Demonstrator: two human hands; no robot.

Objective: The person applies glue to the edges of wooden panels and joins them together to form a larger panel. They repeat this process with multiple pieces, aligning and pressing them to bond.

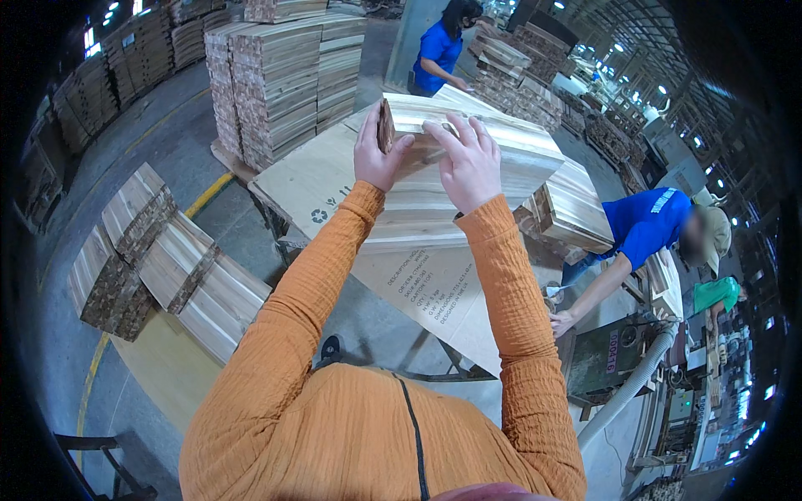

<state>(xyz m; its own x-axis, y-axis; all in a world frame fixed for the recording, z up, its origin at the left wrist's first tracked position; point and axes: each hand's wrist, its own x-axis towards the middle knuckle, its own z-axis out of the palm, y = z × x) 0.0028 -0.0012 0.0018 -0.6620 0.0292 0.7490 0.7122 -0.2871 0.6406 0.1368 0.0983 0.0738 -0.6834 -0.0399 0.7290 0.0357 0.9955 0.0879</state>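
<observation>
In front of me a block of pale wooden boards (pixel 522 152) with brown streaks lies on a table covered by a printed cardboard sheet (pixel 313 177). My left hand (pixel 380 157) is closed around the left end of a board, the thumb on the near side and the fingers at the rough, dark end face. On the upper near edge of the same boards lies my right hand (pixel 469 167), its fingers apart and touching the wood. Whether the upper boards are loose or joined cannot be told. A further wooden stack (pixel 572 209) sits close by on the right.
Tall board stacks (pixel 276 88) stand behind the table at left. A fanned wood pile (pixel 171 250) rests at lower left. At right a co-worker in a blue shirt (pixel 647 219) reaches toward a green machine (pixel 606 359) with a grey hose (pixel 639 380). Another blue-shirted person (pixel 438 58) stands beyond.
</observation>
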